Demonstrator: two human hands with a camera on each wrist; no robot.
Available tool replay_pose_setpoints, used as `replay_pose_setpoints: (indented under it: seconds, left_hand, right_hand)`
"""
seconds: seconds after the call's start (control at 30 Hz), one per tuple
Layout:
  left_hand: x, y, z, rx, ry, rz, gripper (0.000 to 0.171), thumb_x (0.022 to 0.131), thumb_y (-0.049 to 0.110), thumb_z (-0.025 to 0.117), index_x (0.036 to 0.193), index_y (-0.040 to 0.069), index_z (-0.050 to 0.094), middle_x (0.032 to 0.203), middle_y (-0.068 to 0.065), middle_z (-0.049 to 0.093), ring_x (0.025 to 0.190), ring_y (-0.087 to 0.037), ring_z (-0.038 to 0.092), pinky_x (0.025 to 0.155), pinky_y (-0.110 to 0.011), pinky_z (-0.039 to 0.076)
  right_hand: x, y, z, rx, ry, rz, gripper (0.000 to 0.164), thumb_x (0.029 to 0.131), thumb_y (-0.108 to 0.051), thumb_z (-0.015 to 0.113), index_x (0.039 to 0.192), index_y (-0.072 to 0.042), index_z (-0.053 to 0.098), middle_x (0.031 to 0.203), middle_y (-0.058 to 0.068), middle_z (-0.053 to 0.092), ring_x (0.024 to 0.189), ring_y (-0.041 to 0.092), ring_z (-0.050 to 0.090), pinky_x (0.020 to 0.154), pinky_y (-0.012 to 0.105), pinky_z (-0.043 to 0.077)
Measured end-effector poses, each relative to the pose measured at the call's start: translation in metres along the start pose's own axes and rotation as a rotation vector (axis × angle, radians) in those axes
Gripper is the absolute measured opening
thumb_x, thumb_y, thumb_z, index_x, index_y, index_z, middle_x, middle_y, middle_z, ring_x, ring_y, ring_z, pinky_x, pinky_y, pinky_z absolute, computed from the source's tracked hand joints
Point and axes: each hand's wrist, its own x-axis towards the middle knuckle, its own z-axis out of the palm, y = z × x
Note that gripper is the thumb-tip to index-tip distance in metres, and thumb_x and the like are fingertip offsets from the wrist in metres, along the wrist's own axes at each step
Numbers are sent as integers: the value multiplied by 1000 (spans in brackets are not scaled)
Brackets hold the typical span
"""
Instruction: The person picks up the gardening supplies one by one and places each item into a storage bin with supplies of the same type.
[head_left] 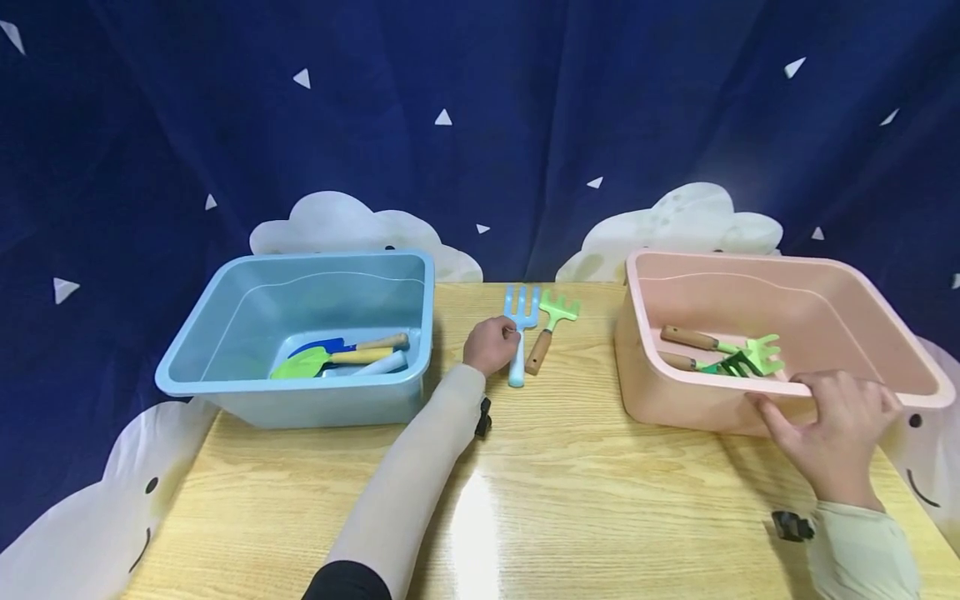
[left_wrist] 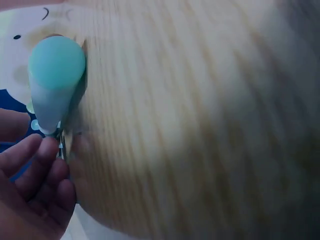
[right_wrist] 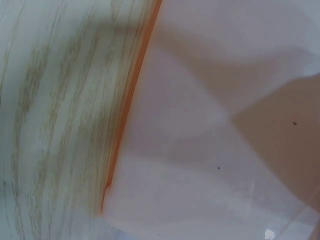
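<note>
Clasping the near rim of the pink tub [head_left: 697, 408] at right with the right hand [head_left: 847, 425], grip curled over the edge, with two forks [head_left: 759, 354] inside. At left, seeing a blue tub [head_left: 322, 408] holding two trowels [head_left: 300, 364]. Between the tubs, farther back, holding the left hand [head_left: 491, 343] at the neck of a blue fork [head_left: 517, 362], lying on the worktop [head_left: 600, 492]; grip bent, but cannot tell whether pinching or just touching. Just right of it, seeing a brown-handled fork [head_left: 539, 352]; farthest, a dark blue curtain [head_left: 510, 83].
</note>
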Motion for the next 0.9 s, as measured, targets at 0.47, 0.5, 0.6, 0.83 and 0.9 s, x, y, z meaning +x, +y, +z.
replay_pose_setpoints:
  seconds: [0.47, 0.5, 0.6, 0.83, 0.9]
  left_hand:
    - [2, 7, -4, 177, -83, -74, 42, 93, 41, 59, 59, 19, 48, 56, 4, 41, 55, -15, 40, 50, -28, 31]
    - [2, 8, -4, 180, -82, -78, 45, 92, 40, 59, 56, 20, 44, 53, 4, 38, 53, -15, 38, 48, -28, 29]
    - [2, 10, -5, 186, -79, -91, 47, 92, 40, 59, 52, 22, 42, 50, 6, 38, 52, -14, 39, 47, -28, 31]
    - [2, 11, -5, 173, -87, -118, 48, 92, 40, 60, 52, 22, 42, 51, 6, 37, 53, -14, 40, 50, -28, 31]
    - [3, 10, -5, 161, -78, -126, 47, 91, 40, 60, 52, 23, 42, 51, 7, 38, 54, -14, 40, 51, -28, 31]
  right_hand:
    - [0, -1, -1, -1, -10, 2, 80, 81, -70, 60, 85, 10, 62, 79, 27, 56, 82, 52, 41, 106, 30, 8]
    - [0, 0, 0, 1, -5, -2, 80, 81, -70, 60, 85, 10, 62, 78, 27, 56, 82, 52, 41, 106, 30, 9]
    - [0, 0, 1, 3, 5, -8, 80, 81, -70, 60, 84, 10, 62, 78, 27, 55, 81, 52, 41, 106, 29, 8]
    - [0, 0, 1, 2, 20, -15, 81, 81, -71, 60, 84, 10, 62, 78, 27, 56, 80, 52, 41, 106, 29, 9]
    - [0, 0, 0, 0, 11, -13, 81, 81, -71, 60, 84, 10, 62, 78, 27, 57, 81, 52, 41, 106, 29, 9]
